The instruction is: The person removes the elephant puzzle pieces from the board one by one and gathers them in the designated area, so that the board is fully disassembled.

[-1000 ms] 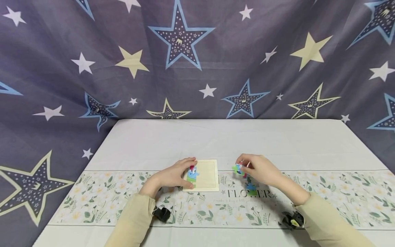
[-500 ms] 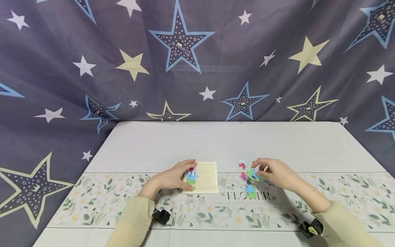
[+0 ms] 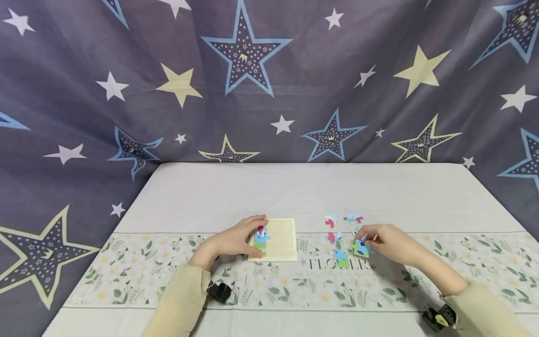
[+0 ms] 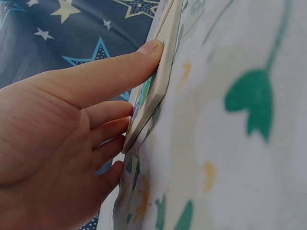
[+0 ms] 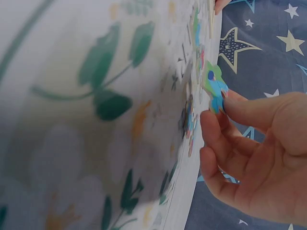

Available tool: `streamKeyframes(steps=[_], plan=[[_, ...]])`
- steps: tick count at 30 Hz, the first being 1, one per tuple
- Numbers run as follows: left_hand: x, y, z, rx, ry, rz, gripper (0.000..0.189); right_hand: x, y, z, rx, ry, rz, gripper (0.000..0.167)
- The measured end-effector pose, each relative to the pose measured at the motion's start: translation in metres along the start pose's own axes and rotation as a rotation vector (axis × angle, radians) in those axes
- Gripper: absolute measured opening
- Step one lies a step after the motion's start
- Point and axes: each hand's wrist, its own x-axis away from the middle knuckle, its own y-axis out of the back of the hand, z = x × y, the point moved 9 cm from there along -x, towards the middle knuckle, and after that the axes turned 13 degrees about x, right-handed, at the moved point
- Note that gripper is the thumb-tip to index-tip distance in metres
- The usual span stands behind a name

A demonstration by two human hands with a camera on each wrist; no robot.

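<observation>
On the table at centre lies a pale wooden puzzle board (image 3: 281, 241), with blue, red and green pieces (image 3: 261, 237) along its left side. My left hand (image 3: 227, 242) holds the board by its left part, thumb on the near edge and fingers on the far edge. In the left wrist view the thumb (image 4: 120, 74) presses the board's rim (image 4: 160, 86). Over to the right, my right hand (image 3: 389, 243) pinches a green and blue puzzle piece (image 5: 214, 87) between thumb and fingers. The right wrist view shows this piece tilted up, apart from the tablecloth.
Loose puzzle pieces lie between the board and my right hand: a red and white one (image 3: 330, 222), a blue and red one (image 3: 353, 218), and a blue and green one (image 3: 341, 258). A floral tablecloth (image 3: 294, 290) covers the table. A star-patterned curtain (image 3: 269, 103) hangs behind.
My right hand has moved right, away from the board, with a piece in its fingers. Loose pieces it had covered now show. The left hand stays on the board.
</observation>
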Motion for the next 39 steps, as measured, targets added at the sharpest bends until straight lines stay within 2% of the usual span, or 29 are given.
streamKeyframes(steps=[7, 12, 16, 21, 33, 39], plan=[[0.000, 0.000, 0.000, 0.001, -0.006, 0.007, 0.085, 0.005, -0.008, 0.000, -0.054, 0.061, 0.091, 0.017], [-0.001, 0.000, 0.000, 0.002, -0.006, 0.007, 0.084, 0.007, -0.011, 0.000, -0.053, 0.094, 0.117, 0.015], [-0.001, -0.001, 0.000, 0.003, -0.007, 0.011, 0.085, 0.007, -0.012, -0.002, -0.040, 0.105, 0.116, 0.012], [-0.001, 0.001, -0.001, 0.005, -0.006, 0.008, 0.085, 0.006, -0.015, -0.008, -0.079, 0.067, 0.113, 0.008], [-0.002, 0.000, -0.001, -0.006, -0.005, 0.007, 0.085, 0.003, -0.018, -0.010, -0.041, 0.016, 0.107, 0.013], [-0.001, 0.001, -0.001, -0.002, -0.001, 0.005, 0.086, 0.001, -0.019, -0.006, -0.016, 0.040, 0.083, 0.011]])
